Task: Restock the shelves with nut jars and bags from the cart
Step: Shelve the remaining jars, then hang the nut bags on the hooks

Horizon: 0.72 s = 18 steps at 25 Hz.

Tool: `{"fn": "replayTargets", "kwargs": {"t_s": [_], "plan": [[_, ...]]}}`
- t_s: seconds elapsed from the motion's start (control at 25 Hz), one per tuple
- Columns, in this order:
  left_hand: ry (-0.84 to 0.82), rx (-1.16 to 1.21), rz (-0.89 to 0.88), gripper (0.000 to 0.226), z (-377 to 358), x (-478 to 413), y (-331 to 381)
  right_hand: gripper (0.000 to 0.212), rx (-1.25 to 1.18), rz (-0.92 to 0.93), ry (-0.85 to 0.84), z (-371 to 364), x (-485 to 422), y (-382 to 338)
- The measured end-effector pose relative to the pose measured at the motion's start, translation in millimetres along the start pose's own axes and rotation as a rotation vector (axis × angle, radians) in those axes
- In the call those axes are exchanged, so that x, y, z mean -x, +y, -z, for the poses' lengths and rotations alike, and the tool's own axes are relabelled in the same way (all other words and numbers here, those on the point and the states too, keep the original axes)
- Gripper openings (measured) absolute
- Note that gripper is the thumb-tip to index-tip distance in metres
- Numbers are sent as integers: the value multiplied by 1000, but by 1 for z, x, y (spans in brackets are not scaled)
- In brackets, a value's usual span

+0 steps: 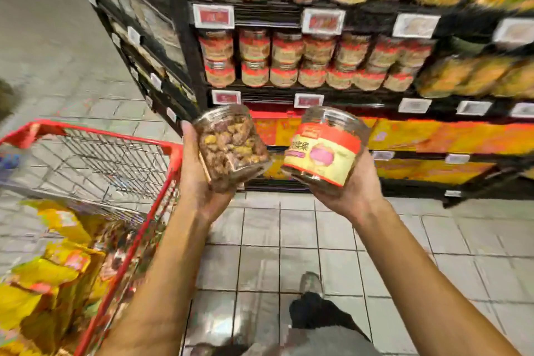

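Cradling one jar apiece, both hands are raised in front of the black metal shelving unit (pixel 180 46), level with its lower tiers. The left hand (pixel 199 182) curls its fingers round a clear plastic jar of brown and yellow nuts (pixel 231 147), tilted so the nuts show through its wall. The right hand (pixel 357 185) grips from below a clear plastic jar with a red and cream label (pixel 325 150), also tilted; the two jars sit just beside each other, nearly touching. On the shelving's middle tier stand rows of matching red-labelled jars (pixel 289 61), with yellow bags (pixel 476 75) to their right and white-framed price tags (pixel 323 21) along the edges. Left of the shelving stands a red-rimmed wire cart (pixel 101 131) holding yellow bags of nuts (pixel 37 298), on grey floor tiles (pixel 289 240).
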<state>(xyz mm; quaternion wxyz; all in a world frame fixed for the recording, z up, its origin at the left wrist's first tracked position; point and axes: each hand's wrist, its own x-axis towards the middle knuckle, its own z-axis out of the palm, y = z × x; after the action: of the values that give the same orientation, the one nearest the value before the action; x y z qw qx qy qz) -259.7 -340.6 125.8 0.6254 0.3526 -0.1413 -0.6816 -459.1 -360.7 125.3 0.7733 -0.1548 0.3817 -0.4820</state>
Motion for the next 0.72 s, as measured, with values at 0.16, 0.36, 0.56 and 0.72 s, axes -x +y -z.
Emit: {"fn": "replayTargets", "kwargs": {"t_s": [0.16, 0.36, 0.56, 0.72], "plan": [[158, -161, -171, 61, -43, -60, -38, 46, 15, -58, -9, 33, -51, -66], [435, -363, -504, 64, -59, -126, -51, 56, 16, -144, -2, 28, -115, -91], [604, -659, -768, 79, -37, -218, -58, 53, -62, -136, 12, 29, -193, -74], [633, -751, -937, 89, -10, -286, -72, 54, -114, -100, 30, 43, -243, -52]]}}
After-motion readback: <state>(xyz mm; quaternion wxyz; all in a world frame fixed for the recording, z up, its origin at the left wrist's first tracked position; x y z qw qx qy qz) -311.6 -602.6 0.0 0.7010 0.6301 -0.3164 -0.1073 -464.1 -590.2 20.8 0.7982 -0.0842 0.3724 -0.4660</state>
